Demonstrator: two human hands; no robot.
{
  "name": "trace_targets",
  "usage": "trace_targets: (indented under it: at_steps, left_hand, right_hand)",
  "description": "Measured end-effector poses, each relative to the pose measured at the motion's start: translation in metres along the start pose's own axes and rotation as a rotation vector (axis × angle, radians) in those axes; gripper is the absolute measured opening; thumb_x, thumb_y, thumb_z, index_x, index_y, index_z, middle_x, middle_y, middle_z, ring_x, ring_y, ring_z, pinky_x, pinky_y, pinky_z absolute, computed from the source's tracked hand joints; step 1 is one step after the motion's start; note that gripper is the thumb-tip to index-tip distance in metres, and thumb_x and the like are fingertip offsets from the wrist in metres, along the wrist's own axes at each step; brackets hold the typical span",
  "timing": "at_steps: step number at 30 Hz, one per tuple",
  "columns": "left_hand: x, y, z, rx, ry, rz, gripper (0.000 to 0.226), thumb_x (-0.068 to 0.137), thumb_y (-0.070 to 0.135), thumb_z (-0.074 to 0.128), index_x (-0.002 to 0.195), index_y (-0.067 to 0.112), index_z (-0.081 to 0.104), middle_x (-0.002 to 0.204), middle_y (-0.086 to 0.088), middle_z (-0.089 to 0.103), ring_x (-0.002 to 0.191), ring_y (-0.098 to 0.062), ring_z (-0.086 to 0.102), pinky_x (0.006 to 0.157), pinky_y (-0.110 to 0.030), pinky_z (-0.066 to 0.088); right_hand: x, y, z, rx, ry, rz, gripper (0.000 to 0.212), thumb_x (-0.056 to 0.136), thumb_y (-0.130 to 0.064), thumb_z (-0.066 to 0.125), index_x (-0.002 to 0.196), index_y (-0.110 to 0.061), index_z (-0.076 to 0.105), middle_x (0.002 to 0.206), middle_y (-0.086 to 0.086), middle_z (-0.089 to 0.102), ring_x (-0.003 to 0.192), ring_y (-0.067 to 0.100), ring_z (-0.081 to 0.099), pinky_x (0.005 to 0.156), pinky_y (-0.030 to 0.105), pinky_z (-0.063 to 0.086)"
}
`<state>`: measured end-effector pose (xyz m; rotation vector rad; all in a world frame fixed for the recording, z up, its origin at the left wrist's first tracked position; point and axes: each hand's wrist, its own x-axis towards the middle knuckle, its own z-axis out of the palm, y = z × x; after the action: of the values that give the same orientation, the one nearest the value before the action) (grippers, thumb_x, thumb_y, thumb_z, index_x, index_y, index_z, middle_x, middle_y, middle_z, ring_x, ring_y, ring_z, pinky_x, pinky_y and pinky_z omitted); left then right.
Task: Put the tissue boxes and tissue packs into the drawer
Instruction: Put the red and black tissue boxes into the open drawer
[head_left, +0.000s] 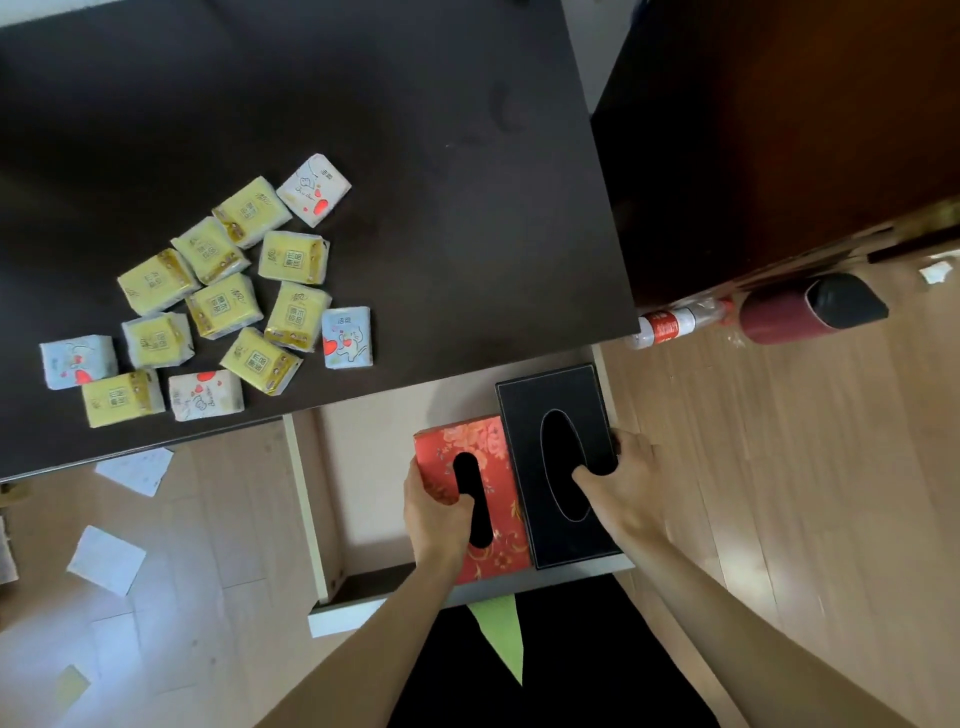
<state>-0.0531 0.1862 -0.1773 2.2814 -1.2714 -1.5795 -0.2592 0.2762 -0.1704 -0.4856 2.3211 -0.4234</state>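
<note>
The red box (467, 488) and the black box (561, 462) lie side by side in the open drawer (363, 467), at its right end. They touch each other. The red box has flowers on it and a long dark slot on top. The black box is to the right of the red one, against the right wall of the drawer, and has an oval hole on top.

The left hand (434, 512) grips the red box, with the thumb in its slot and the fingers on its left side. The right hand (621, 483) grips the black box, with the thumb in its hole and the fingers on its right side.

The left part of the drawer is bare.

Above the drawer is a dark table (415, 156). Many small tissue packs (218, 306) lie on it, up and to the left of the drawer. Most are yellow and a few are white or blue with red hearts. They sit close together, some touching.

Papers (106, 558) lie on the wood floor (779, 467) to the left of the drawer. A bottle (670, 325) lies on the floor up and to the right of the drawer.
</note>
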Motion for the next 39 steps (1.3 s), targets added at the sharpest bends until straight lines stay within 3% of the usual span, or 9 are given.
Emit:
trace_targets:
  at_steps: [6,13,18,21,24,26,31,34,39]
  left_hand:
    - [0.020,-0.008,0.009,0.038,-0.003,-0.027,0.078,0.078,-0.003,0.070,0.146,0.019,0.038,0.128,-0.002,0.060,0.112,-0.024,0.061,0.093,-0.045,0.056]
    - [0.025,-0.007,0.001,0.012,-0.021,-0.010,0.075,0.082,0.014,0.076,0.146,0.023,0.038,0.125,0.000,0.063,0.110,-0.022,0.063,0.093,-0.041,0.055]
    - [0.047,0.010,-0.017,0.225,-0.130,0.165,0.092,0.082,0.026,0.078,0.154,0.030,0.021,0.145,0.001,0.044,0.109,-0.010,0.048,0.083,-0.025,0.045]
    - [0.058,0.016,-0.020,0.357,-0.198,0.306,0.079,0.083,0.028,0.077,0.148,0.034,0.032,0.145,0.005,0.040,0.111,-0.013,0.053,0.074,-0.012,0.044]
    - [0.063,0.016,-0.020,0.458,-0.192,0.395,0.063,0.083,0.031,0.076,0.139,0.029,0.046,0.140,0.001,0.046,0.108,-0.019,0.059,0.081,-0.026,0.056]
    - [0.068,0.013,-0.020,0.460,-0.173,0.414,0.057,0.083,0.033,0.076,0.134,0.028,0.051,0.134,0.001,0.051,0.102,-0.017,0.059,0.084,-0.030,0.054]
    - [0.077,0.004,-0.021,0.389,-0.159,0.474,0.048,0.080,0.038,0.075,0.124,0.032,0.057,0.125,0.006,0.054,0.087,-0.002,0.053,0.073,-0.014,0.044]
    - [0.080,0.001,-0.022,0.380,-0.156,0.513,0.051,0.078,0.040,0.075,0.125,0.031,0.058,0.123,0.006,0.055,0.091,-0.007,0.055,0.077,-0.021,0.046]
    - [0.079,0.001,-0.016,0.373,-0.138,0.515,0.047,0.080,0.037,0.075,0.124,0.029,0.060,0.122,0.003,0.058,0.087,-0.007,0.054,0.063,-0.010,0.037]
  right_hand:
    - [0.019,0.005,0.004,-0.374,0.030,-0.159,0.067,0.073,-0.048,0.085,0.127,-0.012,0.064,0.119,0.005,0.065,0.112,0.027,0.058,0.097,0.044,0.048]
    - [0.016,0.007,0.003,-0.194,0.021,-0.201,0.066,0.079,-0.020,0.089,0.136,-0.006,0.059,0.125,0.013,0.066,0.116,0.030,0.062,0.098,0.046,0.053]
    - [0.043,-0.018,-0.006,-0.309,0.003,-0.539,0.074,0.083,-0.023,0.084,0.147,-0.011,0.049,0.148,0.008,0.053,0.135,0.027,0.049,0.110,0.040,0.047]
    - [0.064,-0.035,0.000,-0.532,-0.058,-0.721,0.083,0.083,-0.029,0.084,0.153,-0.009,0.044,0.155,0.010,0.048,0.143,0.029,0.044,0.114,0.043,0.044]
    - [0.073,-0.035,0.014,-0.664,-0.069,-0.770,0.087,0.080,-0.026,0.085,0.154,-0.009,0.043,0.155,0.011,0.049,0.145,0.030,0.043,0.118,0.044,0.041]
    - [0.076,-0.029,0.021,-0.657,-0.028,-0.773,0.086,0.077,-0.017,0.085,0.153,-0.009,0.046,0.153,0.011,0.051,0.144,0.031,0.044,0.117,0.045,0.041]
    - [0.082,-0.007,0.022,-0.580,0.070,-0.762,0.086,0.073,-0.008,0.077,0.151,-0.014,0.043,0.152,0.005,0.049,0.146,0.028,0.037,0.115,0.049,0.042]
    - [0.083,0.001,0.027,-0.523,0.082,-0.776,0.083,0.073,-0.002,0.071,0.152,-0.011,0.044,0.153,0.006,0.049,0.148,0.030,0.034,0.118,0.052,0.038]
    - [0.086,0.003,0.037,-0.407,0.106,-0.769,0.082,0.072,0.006,0.069,0.149,-0.008,0.047,0.152,0.007,0.049,0.147,0.030,0.037,0.120,0.047,0.034]
